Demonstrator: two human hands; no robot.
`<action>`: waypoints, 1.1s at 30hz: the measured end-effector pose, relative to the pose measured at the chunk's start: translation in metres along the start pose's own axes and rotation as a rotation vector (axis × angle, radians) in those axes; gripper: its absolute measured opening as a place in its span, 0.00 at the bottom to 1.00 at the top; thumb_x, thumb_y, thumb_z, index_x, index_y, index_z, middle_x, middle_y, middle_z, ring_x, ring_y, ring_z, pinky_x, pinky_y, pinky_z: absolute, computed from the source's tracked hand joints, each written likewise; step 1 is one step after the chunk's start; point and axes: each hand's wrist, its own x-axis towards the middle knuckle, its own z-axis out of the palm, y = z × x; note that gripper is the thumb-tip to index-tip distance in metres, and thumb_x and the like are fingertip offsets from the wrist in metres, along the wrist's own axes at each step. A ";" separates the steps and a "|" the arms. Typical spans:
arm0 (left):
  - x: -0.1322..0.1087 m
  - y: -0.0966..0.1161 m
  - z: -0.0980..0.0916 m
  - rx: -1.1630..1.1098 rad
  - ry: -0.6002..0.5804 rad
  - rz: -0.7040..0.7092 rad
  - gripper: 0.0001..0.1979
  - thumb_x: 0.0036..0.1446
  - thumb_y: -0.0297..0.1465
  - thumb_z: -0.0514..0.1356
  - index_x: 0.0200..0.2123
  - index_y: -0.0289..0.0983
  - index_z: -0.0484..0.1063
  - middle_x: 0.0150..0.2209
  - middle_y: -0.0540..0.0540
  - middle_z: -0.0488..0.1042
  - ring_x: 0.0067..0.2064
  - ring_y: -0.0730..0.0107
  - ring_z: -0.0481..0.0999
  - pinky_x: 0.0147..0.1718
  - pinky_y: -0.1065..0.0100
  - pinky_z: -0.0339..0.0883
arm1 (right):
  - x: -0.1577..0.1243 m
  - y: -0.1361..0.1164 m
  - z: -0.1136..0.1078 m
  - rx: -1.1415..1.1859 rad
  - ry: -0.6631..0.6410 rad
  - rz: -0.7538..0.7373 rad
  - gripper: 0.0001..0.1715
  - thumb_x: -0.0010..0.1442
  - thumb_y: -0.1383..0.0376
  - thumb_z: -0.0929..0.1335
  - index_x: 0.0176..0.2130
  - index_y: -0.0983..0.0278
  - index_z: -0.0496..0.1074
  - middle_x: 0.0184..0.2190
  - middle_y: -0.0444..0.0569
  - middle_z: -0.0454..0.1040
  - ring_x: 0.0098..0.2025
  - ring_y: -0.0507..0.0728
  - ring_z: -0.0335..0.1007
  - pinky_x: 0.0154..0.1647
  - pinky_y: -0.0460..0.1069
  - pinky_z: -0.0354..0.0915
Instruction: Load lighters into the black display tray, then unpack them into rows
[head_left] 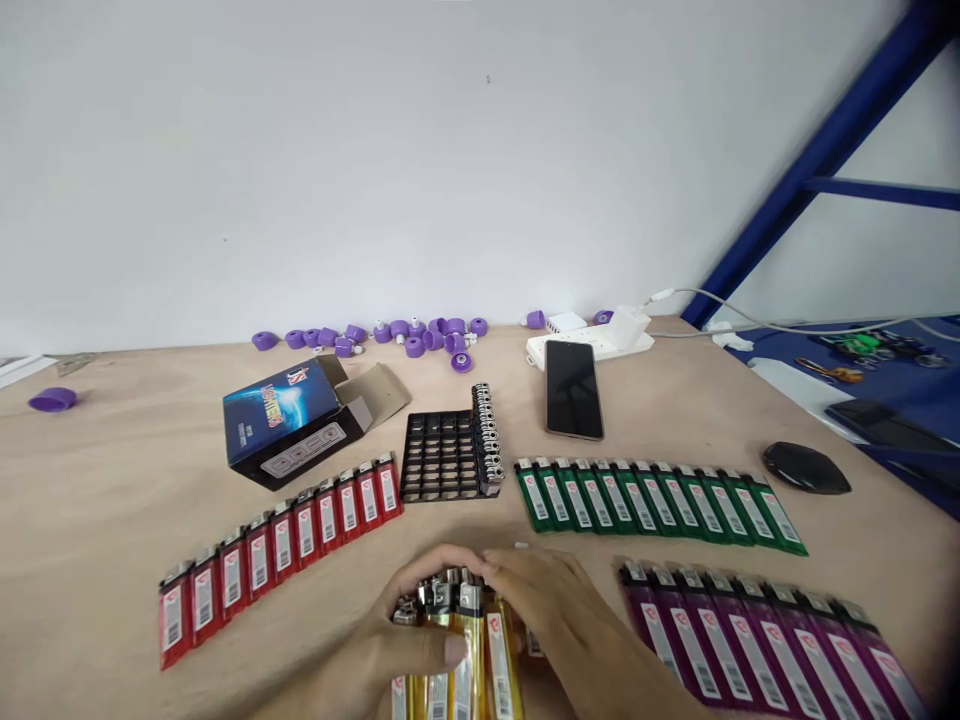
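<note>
At the near edge of the table, my left hand is wrapped around several yellow lighters, its thumb lying across their fronts. My right hand closes over the same bunch from the right, its fingertips meeting my left fingers behind the metal tops. The lighters stand roughly upright, and their lower ends run out of the picture. Beyond my hands sits a black tray of small cells, with a row of lighters standing in its right side, metal tops up.
Red lighters lie in a slanting row to the left. Green lighters and purple lighters lie in rows to the right. Behind are an opened blue box, a phone, a power strip and purple caps. A black mouse-like object lies right.
</note>
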 end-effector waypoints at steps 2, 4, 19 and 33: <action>0.001 -0.001 -0.001 0.017 0.025 0.030 0.22 0.50 0.25 0.70 0.49 0.42 0.76 0.41 0.43 0.80 0.43 0.55 0.80 0.47 0.55 0.68 | 0.000 0.000 -0.014 -0.016 0.016 0.001 0.49 0.62 0.48 0.67 0.71 0.61 0.44 0.59 0.57 0.70 0.59 0.65 0.68 0.57 0.56 0.68; 0.002 -0.002 -0.003 0.033 0.037 0.040 0.21 0.49 0.27 0.71 0.48 0.40 0.76 0.40 0.43 0.80 0.42 0.56 0.80 0.46 0.57 0.67 | -0.001 0.000 -0.029 -0.067 -0.041 0.087 0.49 0.59 0.52 0.71 0.69 0.61 0.48 0.60 0.57 0.69 0.60 0.66 0.67 0.58 0.57 0.67; 0.005 0.001 -0.003 0.050 0.042 -0.027 0.22 0.47 0.34 0.74 0.45 0.40 0.76 0.35 0.47 0.76 0.37 0.62 0.77 0.40 0.61 0.64 | -0.006 0.009 -0.043 -0.303 -0.334 0.252 0.45 0.49 0.66 0.73 0.64 0.60 0.62 0.57 0.56 0.73 0.54 0.71 0.70 0.51 0.68 0.68; 0.004 -0.002 -0.007 0.049 0.024 -0.023 0.21 0.50 0.32 0.72 0.48 0.40 0.75 0.37 0.46 0.76 0.38 0.63 0.77 0.42 0.61 0.65 | -0.013 0.015 -0.038 -0.212 -0.291 0.271 0.53 0.47 0.66 0.77 0.66 0.58 0.55 0.58 0.50 0.73 0.55 0.65 0.70 0.51 0.62 0.70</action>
